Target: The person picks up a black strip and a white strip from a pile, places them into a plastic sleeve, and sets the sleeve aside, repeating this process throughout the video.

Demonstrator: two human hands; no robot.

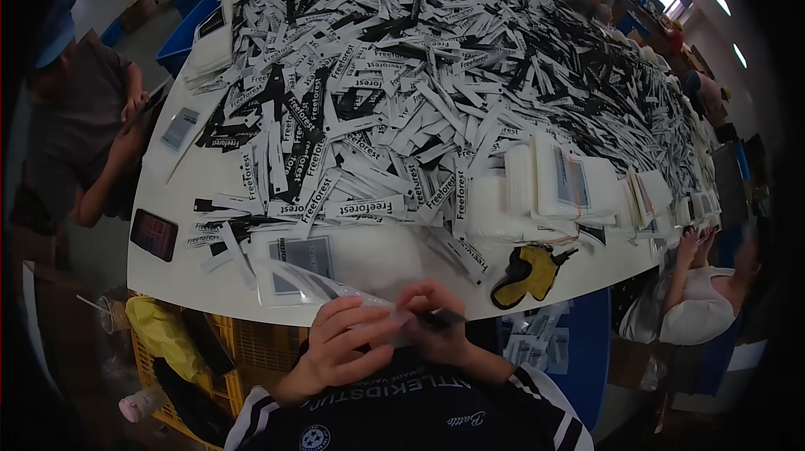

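Plastic bag (334, 286) near table edge (194, 292)

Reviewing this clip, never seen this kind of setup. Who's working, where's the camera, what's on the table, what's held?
No machine here: a person works with a bare left hand and right hand. The single picture comes from a camera worn on the head, looking forward and down.

On the white table lies a large heap of black and white strips, many printed "Freeforest". Nearer are a stack of clear bags, a phone and a black-and-yellow item.

The hands hold thin clear plastic, probably a bag. A dark piece shows by the right hand, too unclear to name.
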